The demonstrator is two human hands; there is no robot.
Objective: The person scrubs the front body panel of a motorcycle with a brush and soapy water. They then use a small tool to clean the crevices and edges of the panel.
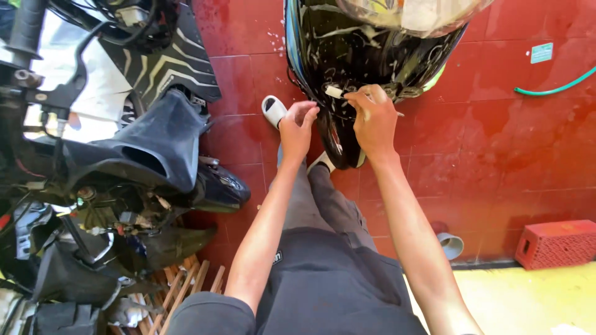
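Landmark: black motorcycle fairing (347,56), one, glossy, streaked with soap foam, at top centre above red floor tiles (484,142).
Brush: small white-headed brush (336,92), one, pressed against lower edge of fairing, head pointing left.
Right hand (374,121): one, clenched around brush handle, knuckles up, directly below fairing, forearm extended straight from lower frame.
Left hand (297,127): one, just left of fairing's lower tip, fingers curled loosely, fingertips near or touching fairing edge; contact cannot be told; grasping nothing visible.
Legs: grey trousers (323,211), one pair, below fairing, between both forearms.
Footwear: white sandals (274,110), two, one left of fairing's lower tip, one beneath that tip and partly hidden.
Second vehicle: dismantled motorcycle (124,161), one, well left of fairing, black panels and exposed wiring.
Hose: green hose (552,89), one, right of fairing, lying on tiles.
Crate: red perforated crate (555,244), one, well below and right of fairing.
Pipe end: grey pipe opening (449,244), one, below fairing, left of crate.
Slats: wooden slats (186,288), several, below dismantled motorcycle, far lower left of fairing.
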